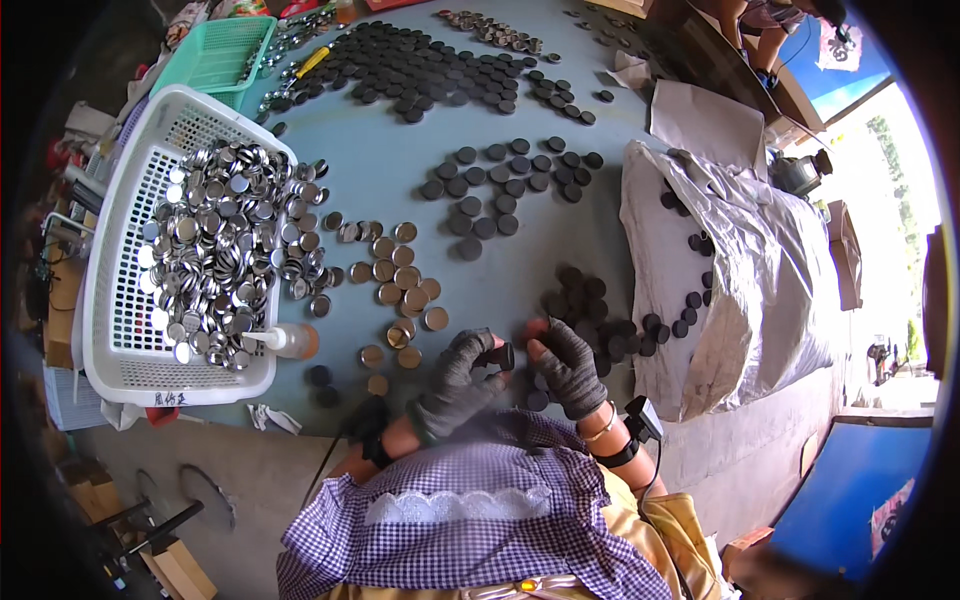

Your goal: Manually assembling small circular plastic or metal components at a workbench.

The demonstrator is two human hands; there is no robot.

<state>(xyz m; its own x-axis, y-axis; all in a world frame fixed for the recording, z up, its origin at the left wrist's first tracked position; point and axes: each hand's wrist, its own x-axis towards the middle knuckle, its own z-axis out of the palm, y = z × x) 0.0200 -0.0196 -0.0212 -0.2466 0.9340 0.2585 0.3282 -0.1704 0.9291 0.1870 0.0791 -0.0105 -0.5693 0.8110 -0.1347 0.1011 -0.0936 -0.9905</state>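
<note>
Grey fingerless gloves cover both of my hands at the table's near edge. My left hand (458,388) is closed, with a black round cap (504,357) between its thumb and fingers. Beside it on the right, my right hand (568,372) has its fingers bent together; their tips are blurred, and I cannot make out what they hold. A pile of black caps (578,298) lies just beyond my right hand. Loose silvery discs (402,278) are scattered beyond my left hand. A white basket (97,290) on the left holds a heap of shiny metal caps (215,240).
A small bottle (296,341) with a thin nozzle leans at the basket's near right corner. Many black caps (420,75) cover the far table, near a yellow-handled tool (314,61) and a green basket (205,55). A white sack (760,270) lies right; another person (770,25) is at far right.
</note>
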